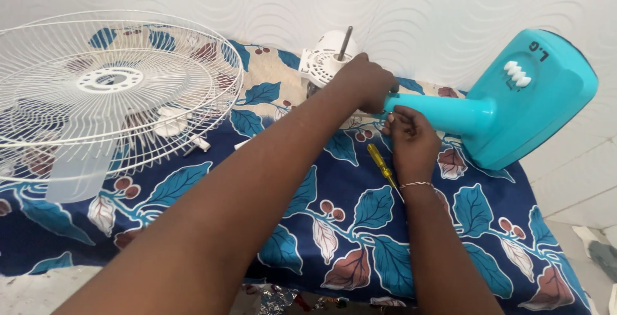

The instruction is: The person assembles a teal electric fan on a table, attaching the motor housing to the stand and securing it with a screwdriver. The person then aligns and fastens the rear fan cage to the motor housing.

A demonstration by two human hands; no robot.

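A turquoise fan stand (514,100) lies on its side on a blue leaf-patterned cloth (360,225). At its neck end sits the white motor housing (321,61) with a metal shaft pointing up. My left hand (363,80) is closed over the joint between the motor and the turquoise neck. Just below that joint, my right hand (411,138) pinches at the neck with curled fingers; whether it holds a small part is hidden. A yellow-handled screwdriver (380,164) lies on the cloth beside my right hand.
Two white wire fan grilles (109,90) rest at the left, with a translucent blade (77,174) under them. A white patterned wall runs behind. The cloth's front edge is near me, with foil scraps (276,299) below it.
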